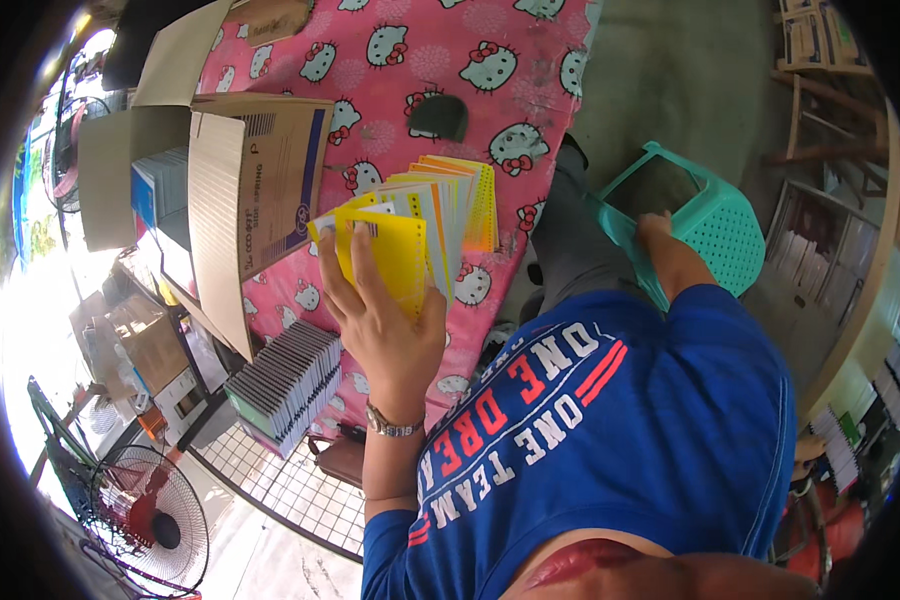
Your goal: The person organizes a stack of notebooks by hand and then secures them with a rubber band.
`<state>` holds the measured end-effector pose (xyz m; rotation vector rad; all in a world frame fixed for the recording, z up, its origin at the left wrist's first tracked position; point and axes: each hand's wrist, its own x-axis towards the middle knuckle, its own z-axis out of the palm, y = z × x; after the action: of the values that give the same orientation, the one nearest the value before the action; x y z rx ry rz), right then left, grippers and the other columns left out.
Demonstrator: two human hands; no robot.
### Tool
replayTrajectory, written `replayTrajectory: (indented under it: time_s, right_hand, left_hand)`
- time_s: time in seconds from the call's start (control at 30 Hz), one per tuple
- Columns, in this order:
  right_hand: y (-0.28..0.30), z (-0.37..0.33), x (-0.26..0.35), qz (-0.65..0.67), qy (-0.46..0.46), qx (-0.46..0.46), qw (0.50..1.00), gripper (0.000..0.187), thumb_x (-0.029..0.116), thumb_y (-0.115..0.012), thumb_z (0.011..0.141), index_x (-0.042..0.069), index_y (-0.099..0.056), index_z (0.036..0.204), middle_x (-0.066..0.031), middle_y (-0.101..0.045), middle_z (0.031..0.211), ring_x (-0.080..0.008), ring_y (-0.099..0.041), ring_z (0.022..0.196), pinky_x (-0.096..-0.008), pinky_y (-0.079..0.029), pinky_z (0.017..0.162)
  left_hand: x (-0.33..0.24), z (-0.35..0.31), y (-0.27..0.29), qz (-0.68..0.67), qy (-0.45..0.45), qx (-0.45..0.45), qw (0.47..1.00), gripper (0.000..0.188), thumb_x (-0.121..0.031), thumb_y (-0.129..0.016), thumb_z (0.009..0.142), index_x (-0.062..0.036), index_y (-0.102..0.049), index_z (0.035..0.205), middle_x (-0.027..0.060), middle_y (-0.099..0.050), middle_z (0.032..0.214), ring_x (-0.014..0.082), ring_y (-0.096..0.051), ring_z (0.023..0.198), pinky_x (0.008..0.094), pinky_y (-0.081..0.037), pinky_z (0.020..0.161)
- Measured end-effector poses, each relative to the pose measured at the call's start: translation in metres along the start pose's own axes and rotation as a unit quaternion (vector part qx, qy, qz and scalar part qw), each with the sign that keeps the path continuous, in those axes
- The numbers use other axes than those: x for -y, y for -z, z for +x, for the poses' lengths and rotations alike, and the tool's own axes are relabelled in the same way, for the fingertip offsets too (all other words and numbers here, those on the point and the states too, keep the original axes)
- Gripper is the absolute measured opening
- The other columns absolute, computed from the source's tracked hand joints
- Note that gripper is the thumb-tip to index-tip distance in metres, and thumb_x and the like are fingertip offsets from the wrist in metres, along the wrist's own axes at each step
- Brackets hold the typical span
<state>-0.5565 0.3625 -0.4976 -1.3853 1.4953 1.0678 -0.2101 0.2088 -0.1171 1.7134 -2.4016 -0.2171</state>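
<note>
A fanned stack of punched sheets in yellow, white, grey and orange (475, 215) lies on a pink patterned cloth. My left hand (380, 310) rests over the yellow sheets (395, 250) at its near end, fingers stretched and apart, thumb along their right edge. A metal-banded watch (392, 427) is on that wrist. To the right, my right hand (654, 230) grips a teal plastic stool (735, 235) by its frame, some fingers hidden. The stool is tilted, with its perforated seat showing.
An open cardboard box (275, 185) holding booklets (160, 190) stands on the cloth-covered table (470, 110). Below it is a row of spiral-bound notebooks (285, 385), beside a brown pouch (338, 458). A fan (150, 520) stands lower left; wooden furniture (830, 130) lines the right.
</note>
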Motion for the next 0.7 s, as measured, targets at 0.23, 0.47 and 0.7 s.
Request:
replayTrajectory:
  time_s: [0.23,0.47,0.7]
  right_hand:
    - [0.052,0.062,-0.01,0.226,-0.088,-0.079,0.967,0.043,0.032,-0.056,0.087,0.006,-0.063,0.121,-0.0166,-0.062,0.126,-0.0327,-0.055,0.123,-0.0566,-0.035,0.105]
    - [0.086,0.05,-0.003,0.007,0.11,-0.022,0.994,0.035,0.02,-0.048,0.089,0.008,-0.067,0.116,-0.0156,-0.066,0.117,-0.034,-0.06,0.114,-0.047,-0.044,0.098]
    - [0.109,0.049,-0.031,0.007,0.215,-0.036,0.976,0.033,0.02,-0.05,0.089,0.007,-0.068,0.112,-0.0168,-0.067,0.112,-0.0351,-0.062,0.109,-0.0455,-0.047,0.093]
  left_hand:
    - [-0.002,0.005,-0.002,0.0,0.005,0.007,1.0,0.079,-0.023,-0.068,0.073,-0.0058,-0.036,0.144,0.0289,-0.028,0.148,0.0503,-0.038,0.127,0.0549,-0.039,0.1]
    - [0.0,0.002,0.001,-0.014,0.034,0.005,0.999,0.078,-0.024,-0.07,0.07,-0.0097,-0.043,0.141,0.0259,-0.032,0.147,0.0485,-0.043,0.118,0.0548,-0.043,0.094]
    - [-0.012,-0.002,-0.001,-0.012,0.046,0.001,0.999,0.078,-0.023,-0.073,0.067,-0.014,-0.046,0.139,0.022,-0.035,0.146,0.0474,-0.043,0.118,0.0541,-0.046,0.091]
